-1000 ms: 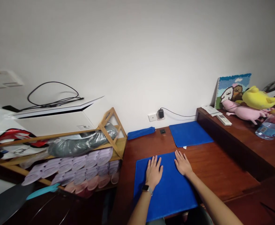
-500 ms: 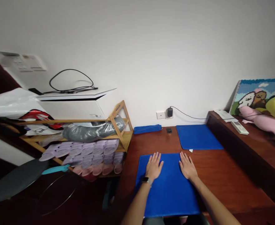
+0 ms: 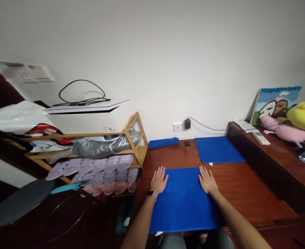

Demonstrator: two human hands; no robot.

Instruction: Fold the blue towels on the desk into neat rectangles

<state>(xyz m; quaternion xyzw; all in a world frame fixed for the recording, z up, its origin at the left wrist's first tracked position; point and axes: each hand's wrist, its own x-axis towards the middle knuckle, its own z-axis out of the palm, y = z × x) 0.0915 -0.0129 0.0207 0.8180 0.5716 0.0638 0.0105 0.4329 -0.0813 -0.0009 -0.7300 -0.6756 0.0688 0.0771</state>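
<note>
A blue cloth (image 3: 184, 200) lies spread flat on the dark wooden surface (image 3: 245, 190) in front of me. My left hand (image 3: 158, 180) lies flat with fingers spread over the cloth's far left corner, partly on the wood; a watch sits on that wrist. My right hand (image 3: 206, 180) lies flat and open on the cloth's far right corner. Neither hand holds anything. A second flat blue cloth (image 3: 218, 149) lies farther back, and a rolled blue cloth (image 3: 163, 142) rests against the wall.
A wooden rack (image 3: 131, 145) at left holds rows of lilac and pink slippers (image 3: 100, 169) and a bagged grey bundle. A white box with a black cable tops it. A raised ledge at right carries plush toys (image 3: 289, 126), a remote (image 3: 261, 138) and a picture. A charger (image 3: 188, 123) is plugged into the wall.
My left hand slid left from the cloth's middle to its left corner. The right hand stayed near the right corner. The view shifted slightly.
</note>
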